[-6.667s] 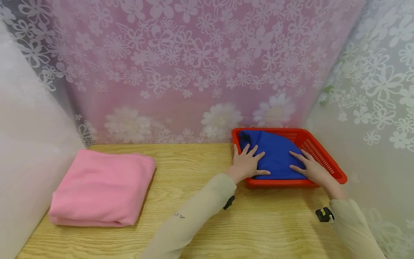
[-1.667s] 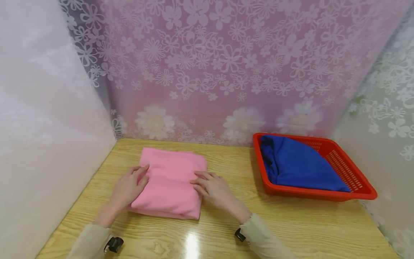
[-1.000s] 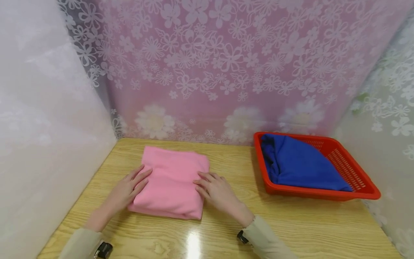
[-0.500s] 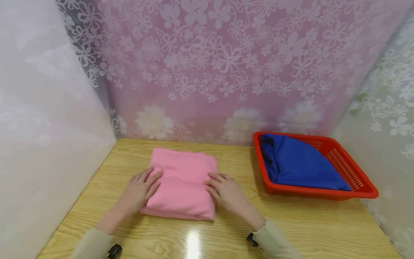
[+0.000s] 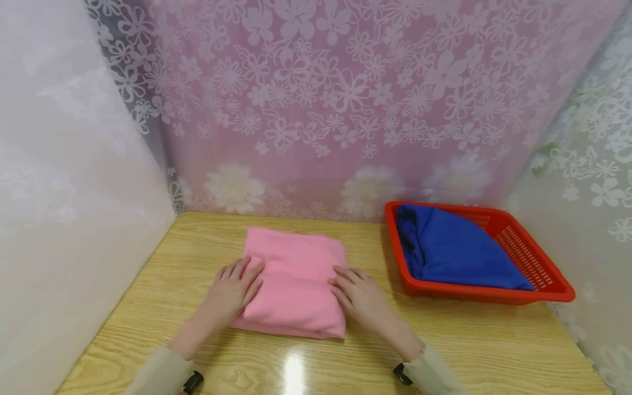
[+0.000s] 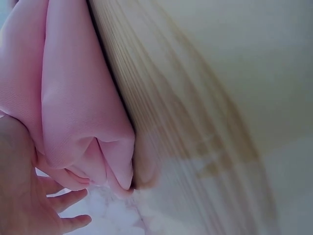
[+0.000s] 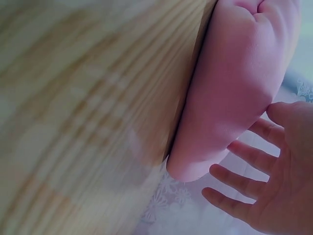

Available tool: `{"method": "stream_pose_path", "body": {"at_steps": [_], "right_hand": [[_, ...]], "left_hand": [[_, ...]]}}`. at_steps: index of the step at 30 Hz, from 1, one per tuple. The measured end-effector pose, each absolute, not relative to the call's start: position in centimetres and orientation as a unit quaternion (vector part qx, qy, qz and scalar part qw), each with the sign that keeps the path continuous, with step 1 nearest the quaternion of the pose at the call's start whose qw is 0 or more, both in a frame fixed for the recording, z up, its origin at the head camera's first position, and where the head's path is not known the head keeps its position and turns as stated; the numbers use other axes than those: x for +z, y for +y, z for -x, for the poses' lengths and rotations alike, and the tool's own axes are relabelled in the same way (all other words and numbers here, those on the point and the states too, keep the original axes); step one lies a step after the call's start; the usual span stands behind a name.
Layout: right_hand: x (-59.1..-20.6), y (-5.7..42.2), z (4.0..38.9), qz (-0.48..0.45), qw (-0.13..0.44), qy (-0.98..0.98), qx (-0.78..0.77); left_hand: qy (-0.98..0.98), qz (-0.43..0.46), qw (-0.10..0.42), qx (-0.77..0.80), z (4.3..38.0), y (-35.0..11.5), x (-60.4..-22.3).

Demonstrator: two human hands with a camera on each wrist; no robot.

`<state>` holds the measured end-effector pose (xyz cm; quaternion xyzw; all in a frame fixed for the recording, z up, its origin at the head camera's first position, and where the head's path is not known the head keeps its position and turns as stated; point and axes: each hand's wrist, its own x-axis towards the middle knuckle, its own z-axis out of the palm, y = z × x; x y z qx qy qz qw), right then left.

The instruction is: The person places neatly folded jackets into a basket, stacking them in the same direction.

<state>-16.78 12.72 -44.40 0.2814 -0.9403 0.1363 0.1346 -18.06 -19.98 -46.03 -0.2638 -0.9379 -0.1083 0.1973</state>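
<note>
A folded pink cloth (image 5: 296,280) lies flat on the wooden table, a little left of the middle in the head view. My left hand (image 5: 231,293) rests on its left side, fingers spread over the top. On the opposite side my right hand (image 5: 362,296) touches the right edge with its fingertips. In the left wrist view, the cloth's folded layers (image 6: 78,88) bulge beside the left hand (image 6: 24,191). The right wrist view shows the right hand (image 7: 279,171) with fingers apart against the rounded side of the cloth (image 7: 234,93).
A red plastic basket (image 5: 474,292) with slotted walls stands at the back right of the table (image 5: 375,351). Inside it lies a folded blue cloth (image 5: 454,252). Flowered sheeting (image 5: 306,109) hangs behind the table and along both sides.
Earlier both hands were on the blue cloth in the basket, with the pink cloth at the far left. Over the last second both hands and the pink cloth have slid rightward together.
</note>
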Motion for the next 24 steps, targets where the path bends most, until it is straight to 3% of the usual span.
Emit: {"method": "stream_pose_path", "body": {"at_steps": [16, 24], "right_hand": [[-44.9, 16.9, 16.1, -0.27, 0.17, -0.943, 0.093], [-44.7, 17.4, 15.5, -0.243, 0.149, -0.949, 0.137]], "left_hand": [[-0.94, 0.259, 0.171, -0.142, 17.8, -15.8, -45.9], [-0.939, 0.243, 0.137, -0.201, 17.6, -15.2, -45.6]]}}
